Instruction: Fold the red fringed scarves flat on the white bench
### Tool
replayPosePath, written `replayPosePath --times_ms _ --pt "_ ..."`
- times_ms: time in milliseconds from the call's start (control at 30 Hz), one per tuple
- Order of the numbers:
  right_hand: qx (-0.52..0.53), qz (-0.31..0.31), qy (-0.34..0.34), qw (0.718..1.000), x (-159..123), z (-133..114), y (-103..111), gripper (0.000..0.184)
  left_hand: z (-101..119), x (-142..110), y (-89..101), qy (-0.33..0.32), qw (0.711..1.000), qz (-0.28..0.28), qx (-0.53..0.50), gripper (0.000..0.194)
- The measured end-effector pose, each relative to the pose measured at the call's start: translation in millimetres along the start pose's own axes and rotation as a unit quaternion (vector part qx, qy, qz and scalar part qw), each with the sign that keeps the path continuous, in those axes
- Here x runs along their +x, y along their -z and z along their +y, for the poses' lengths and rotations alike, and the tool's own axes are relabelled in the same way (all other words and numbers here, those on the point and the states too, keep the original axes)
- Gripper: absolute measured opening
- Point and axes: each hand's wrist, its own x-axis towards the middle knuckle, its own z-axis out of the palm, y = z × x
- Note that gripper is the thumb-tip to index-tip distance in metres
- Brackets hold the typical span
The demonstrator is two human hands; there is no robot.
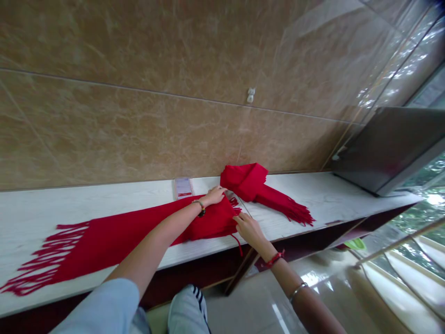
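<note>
A red fringed scarf (139, 229) lies lengthwise along the white counter, its fringe spread at the left end. Its right part looks doubled over on itself, and some fringe shows by the right edge. My left hand (214, 196) is at the far corner of that right end, fingers closed on the cloth. At the near side of the same end, my right hand (248, 227) pinches the scarf's edge. Just beyond my hands rests a second red scarf (245, 181), loosely folded, with its fringed tail pointing right.
A small printed packet (183, 188) lies behind the first scarf. The white counter (114, 197) runs along a brown tiled wall (139, 130), with open shelf spaces below. At the right end stands a large dark box-like object (392, 144) by the window. A white hook (251, 95) is on the wall.
</note>
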Motion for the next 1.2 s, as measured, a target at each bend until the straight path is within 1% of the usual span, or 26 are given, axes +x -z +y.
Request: replayPosePath --times_ms 67,100,167,200,300,367,433,533,600,667,733,867,933,1000,1100,1133,1200 --pt "0.032 0.032 0.011 0.999 0.0 2.4 -4.7 0.026 3.3 -22.8 6.0 -0.003 0.999 0.025 0.028 0.041" --pt "0.049 0.042 0.018 0.998 0.7 4.3 -5.2 0.024 4.8 -38.6 11.8 -0.013 0.998 0.037 0.046 0.041" --pt "0.083 0.056 0.023 0.995 2.4 9.2 -5.3 0.022 6.9 -78.8 25.0 -0.048 0.995 0.048 0.077 0.043" --pt "0.100 0.061 0.021 0.993 3.1 12.0 -5.5 0.022 7.5 -101.9 30.8 -0.050 0.994 0.043 0.084 0.047" --pt "0.142 0.073 0.011 0.987 4.4 19.3 -7.8 0.022 6.4 -170.7 40.1 -0.024 0.993 -0.006 0.116 0.063" --pt "0.142 0.084 0.016 0.986 5.1 21.1 -8.3 0.023 3.6 -205.1 39.3 0.010 0.989 -0.019 0.144 0.058" --pt "0.111 0.094 0.046 0.988 6.6 19.7 -5.6 0.026 0.2 -225.0 36.2 0.039 0.984 -0.023 0.175 0.052" --pt "0.034 0.083 0.147 0.985 10.5 13.6 3.8 0.031 -3.7 -233.0 32.7 0.046 0.971 -0.035 0.230 0.055" --pt "-0.011 0.052 0.212 0.976 13.3 9.7 10.0 0.026 -4.3 -231.8 31.9 0.039 0.964 -0.049 0.260 0.057" --pt "-0.036 0.024 0.240 0.970 15.5 8.2 13.3 0.021 -3.0 -230.1 31.1 0.037 0.959 -0.057 0.276 0.056" --pt "-0.036 0.017 0.237 0.971 16.6 9.6 13.0 0.020 -0.1 -228.7 29.2 0.047 0.957 -0.056 0.280 0.054" --pt "-0.008 0.043 0.223 0.974 15.3 16.0 8.1 0.023 7.2 -225.2 28.7 0.076 0.955 -0.036 0.284 0.044" --pt "-0.007 0.059 0.227 0.972 13.1 18.3 6.3 0.024 9.9 -223.9 35.8 0.075 0.953 -0.030 0.293 0.037" --pt "-0.010 0.083 0.225 0.971 10.0 19.4 4.9 0.025 12.2 -224.9 47.4 0.073 0.950 -0.022 0.302 0.032" --pt "-0.017 0.116 0.222 0.968 4.4 18.9 2.2 0.026 16.3 -231.1 60.5 0.066 0.948 -0.007 0.311 0.034" --pt "-0.021 0.115 0.228 0.967 2.5 18.1 1.0 0.027 17.7 -233.9 60.5 0.062 0.949 -0.009 0.309 0.036" --pt "-0.029 0.099 0.246 0.964 -1.1 15.7 -1.0 0.026 19.1 -239.2 52.9 0.060 0.954 -0.031 0.293 0.039"
